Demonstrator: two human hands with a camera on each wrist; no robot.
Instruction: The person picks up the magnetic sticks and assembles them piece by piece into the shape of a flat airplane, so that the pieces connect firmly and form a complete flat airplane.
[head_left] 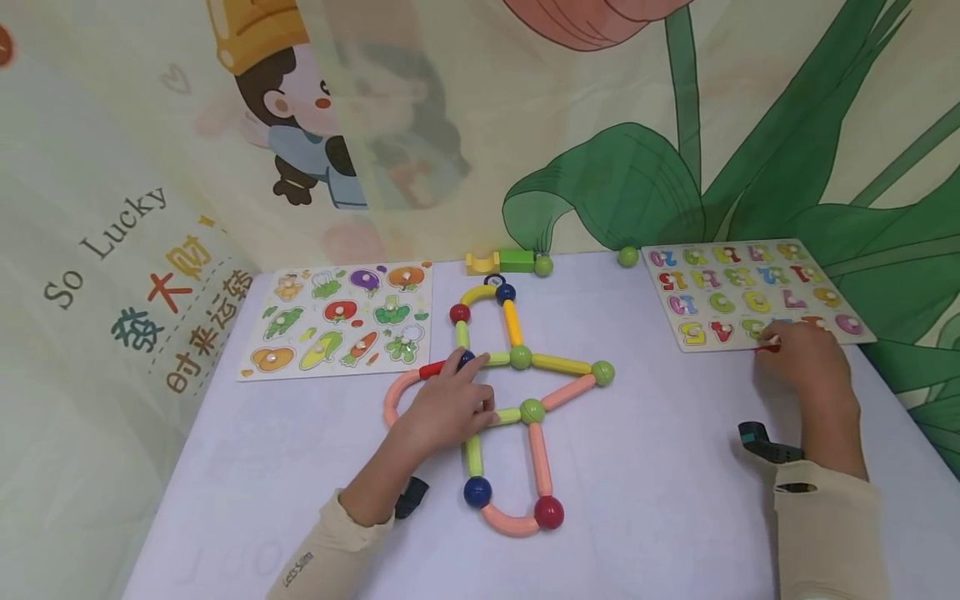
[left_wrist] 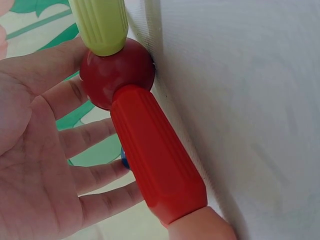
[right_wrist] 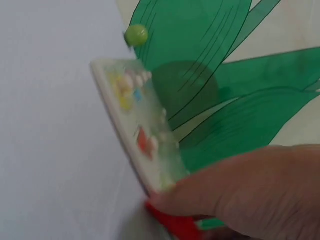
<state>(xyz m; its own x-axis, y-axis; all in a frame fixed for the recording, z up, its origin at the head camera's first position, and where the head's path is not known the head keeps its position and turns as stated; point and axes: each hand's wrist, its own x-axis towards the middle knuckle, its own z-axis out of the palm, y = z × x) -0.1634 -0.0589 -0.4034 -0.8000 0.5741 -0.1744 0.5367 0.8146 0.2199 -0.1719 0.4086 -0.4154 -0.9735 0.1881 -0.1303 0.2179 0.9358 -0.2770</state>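
Note:
My left hand (head_left: pixel 453 404) lies over the left part of a figure of magnetic rods and balls, its fingers spread. The left wrist view shows the fingers beside a red ball (left_wrist: pixel 117 75) and a red rod (left_wrist: pixel 157 155); a light green rod (left_wrist: pixel 100 25) joins the same ball. A peach curved rod (head_left: pixel 397 396) bends out left of the hand. At the near edge of the number puzzle board (head_left: pixel 705 340), my right hand (head_left: pixel 806 362) pinches a small red piece (right_wrist: pixel 172 220), mostly hidden by the fingers and blurred.
A vegetable puzzle board (head_left: pixel 307 337) lies at the left. Along the back stand a green block (head_left: pixel 516 261), a yellow block (head_left: pixel 482 264) and green balls (head_left: pixel 627 256). A printed cloth (head_left: pixel 480 150) hangs behind the white table (head_left: pixel 660 483).

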